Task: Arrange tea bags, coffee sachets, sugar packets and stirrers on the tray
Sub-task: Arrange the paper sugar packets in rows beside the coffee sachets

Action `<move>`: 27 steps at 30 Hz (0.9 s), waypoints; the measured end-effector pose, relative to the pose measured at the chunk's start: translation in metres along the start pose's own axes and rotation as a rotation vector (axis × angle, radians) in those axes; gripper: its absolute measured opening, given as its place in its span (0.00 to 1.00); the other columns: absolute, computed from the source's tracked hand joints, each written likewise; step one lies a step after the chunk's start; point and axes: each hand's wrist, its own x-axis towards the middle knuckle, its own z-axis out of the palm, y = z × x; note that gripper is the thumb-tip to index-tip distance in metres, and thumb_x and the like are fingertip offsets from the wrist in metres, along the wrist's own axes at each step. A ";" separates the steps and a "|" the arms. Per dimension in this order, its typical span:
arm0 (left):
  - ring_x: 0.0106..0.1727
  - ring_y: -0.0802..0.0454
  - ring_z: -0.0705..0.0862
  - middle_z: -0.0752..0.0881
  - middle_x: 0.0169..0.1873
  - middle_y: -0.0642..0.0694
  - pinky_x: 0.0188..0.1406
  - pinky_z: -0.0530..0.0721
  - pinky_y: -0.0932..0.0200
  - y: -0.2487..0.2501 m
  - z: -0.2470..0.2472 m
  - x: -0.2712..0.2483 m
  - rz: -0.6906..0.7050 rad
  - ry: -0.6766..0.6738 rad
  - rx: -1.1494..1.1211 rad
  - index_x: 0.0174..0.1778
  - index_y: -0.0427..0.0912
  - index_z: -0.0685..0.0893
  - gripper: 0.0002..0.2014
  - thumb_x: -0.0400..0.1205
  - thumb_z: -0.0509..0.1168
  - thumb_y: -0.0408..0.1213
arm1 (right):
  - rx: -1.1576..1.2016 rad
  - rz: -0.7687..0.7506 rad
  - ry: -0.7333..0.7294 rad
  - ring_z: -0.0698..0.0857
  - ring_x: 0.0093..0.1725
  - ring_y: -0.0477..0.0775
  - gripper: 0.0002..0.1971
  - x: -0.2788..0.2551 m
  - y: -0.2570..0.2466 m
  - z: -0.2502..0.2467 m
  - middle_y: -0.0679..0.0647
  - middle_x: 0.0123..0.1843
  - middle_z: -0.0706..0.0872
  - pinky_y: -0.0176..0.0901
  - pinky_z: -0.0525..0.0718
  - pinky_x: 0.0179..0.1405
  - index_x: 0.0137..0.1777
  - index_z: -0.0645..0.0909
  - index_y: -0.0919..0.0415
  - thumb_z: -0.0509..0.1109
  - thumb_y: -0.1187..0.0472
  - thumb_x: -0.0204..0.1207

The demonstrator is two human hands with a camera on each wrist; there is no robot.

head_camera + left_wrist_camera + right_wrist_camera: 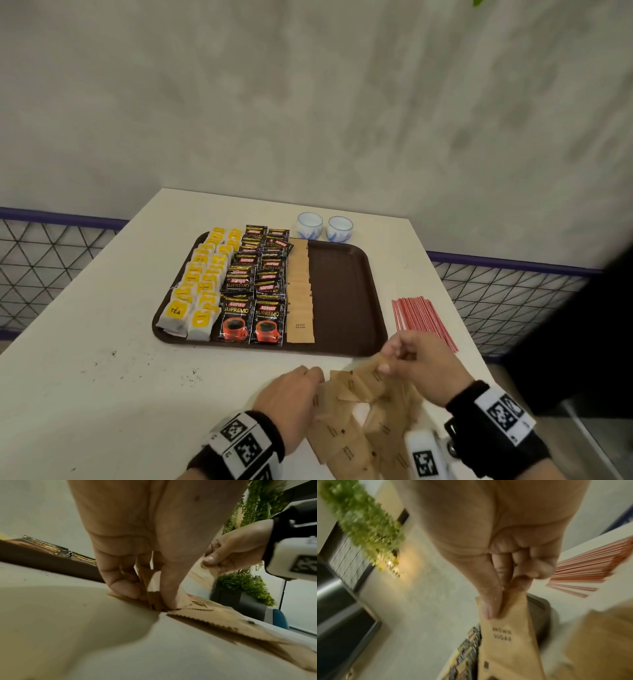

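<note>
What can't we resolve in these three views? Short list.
- Count of loose sugar packets: head view, both hands and the bottom edge cover the pile.
- Left hand fingertips: hidden from the head view; left wrist view shows them on packets.
- Stirrers' near ends: right hand covers them.
- Tray contents: right wrist view, motion blur.

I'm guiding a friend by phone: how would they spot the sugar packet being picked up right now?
Start at the brown tray, then drop to the loose brown packets at the table's near edge. The sugar packet is the one lifted above that heap, pinched by the right hand.
</note>
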 end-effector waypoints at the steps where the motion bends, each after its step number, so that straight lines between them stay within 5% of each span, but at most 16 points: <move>1: 0.58 0.48 0.81 0.81 0.59 0.49 0.60 0.83 0.52 -0.003 -0.001 -0.001 -0.006 -0.009 -0.006 0.61 0.49 0.76 0.13 0.82 0.61 0.34 | 0.008 -0.018 0.013 0.84 0.33 0.38 0.11 0.006 -0.004 -0.002 0.43 0.30 0.87 0.36 0.79 0.43 0.35 0.83 0.51 0.78 0.68 0.69; 5: 0.57 0.49 0.83 0.83 0.59 0.49 0.60 0.83 0.52 -0.014 -0.015 -0.009 -0.033 -0.023 -0.105 0.63 0.49 0.77 0.13 0.84 0.57 0.34 | 0.025 -0.072 -0.044 0.83 0.39 0.49 0.09 0.034 -0.025 0.001 0.46 0.35 0.82 0.46 0.83 0.41 0.37 0.81 0.52 0.75 0.67 0.72; 8: 0.50 0.54 0.82 0.84 0.53 0.52 0.51 0.82 0.60 -0.026 -0.030 -0.018 -0.065 0.024 -0.214 0.60 0.53 0.77 0.10 0.85 0.56 0.37 | 0.104 -0.058 -0.130 0.87 0.45 0.55 0.07 0.059 -0.044 0.012 0.51 0.40 0.82 0.44 0.88 0.36 0.42 0.80 0.56 0.70 0.69 0.77; 12: 0.45 0.59 0.81 0.83 0.44 0.59 0.40 0.80 0.67 -0.042 -0.047 -0.036 -0.088 0.113 -0.341 0.55 0.52 0.79 0.06 0.85 0.59 0.41 | 0.005 -0.098 -0.112 0.85 0.39 0.50 0.09 0.097 -0.065 0.033 0.51 0.37 0.81 0.49 0.91 0.39 0.41 0.80 0.57 0.68 0.71 0.77; 17: 0.43 0.57 0.82 0.83 0.39 0.58 0.42 0.79 0.64 -0.062 -0.059 -0.051 -0.094 0.174 -0.380 0.46 0.54 0.77 0.02 0.84 0.61 0.41 | -0.153 -0.077 -0.088 0.83 0.42 0.49 0.15 0.124 -0.070 0.068 0.45 0.34 0.80 0.47 0.87 0.45 0.34 0.79 0.51 0.69 0.73 0.74; 20: 0.42 0.58 0.82 0.83 0.38 0.58 0.40 0.78 0.65 -0.069 -0.060 -0.054 -0.115 0.172 -0.378 0.45 0.53 0.77 0.03 0.84 0.61 0.42 | -0.206 -0.063 -0.080 0.81 0.36 0.46 0.19 0.130 -0.065 0.083 0.44 0.32 0.78 0.42 0.86 0.40 0.31 0.77 0.49 0.68 0.74 0.74; 23: 0.42 0.56 0.82 0.85 0.38 0.54 0.43 0.80 0.59 -0.073 -0.060 -0.056 -0.144 0.180 -0.386 0.46 0.50 0.79 0.02 0.83 0.62 0.42 | -0.224 -0.078 -0.080 0.79 0.31 0.38 0.15 0.131 -0.061 0.090 0.41 0.32 0.78 0.22 0.76 0.29 0.34 0.78 0.51 0.69 0.72 0.76; 25: 0.43 0.55 0.82 0.85 0.40 0.53 0.45 0.81 0.56 -0.074 -0.060 -0.054 -0.156 0.181 -0.385 0.46 0.49 0.79 0.03 0.83 0.62 0.43 | -0.252 -0.093 -0.082 0.81 0.39 0.41 0.09 0.131 -0.062 0.091 0.37 0.36 0.76 0.21 0.75 0.38 0.42 0.81 0.51 0.72 0.68 0.76; 27: 0.44 0.56 0.82 0.86 0.42 0.53 0.47 0.81 0.57 -0.073 -0.060 -0.053 -0.162 0.173 -0.378 0.48 0.50 0.79 0.03 0.83 0.62 0.43 | -0.297 -0.090 -0.090 0.80 0.52 0.46 0.09 0.130 -0.063 0.092 0.40 0.42 0.75 0.31 0.78 0.56 0.50 0.85 0.51 0.75 0.65 0.74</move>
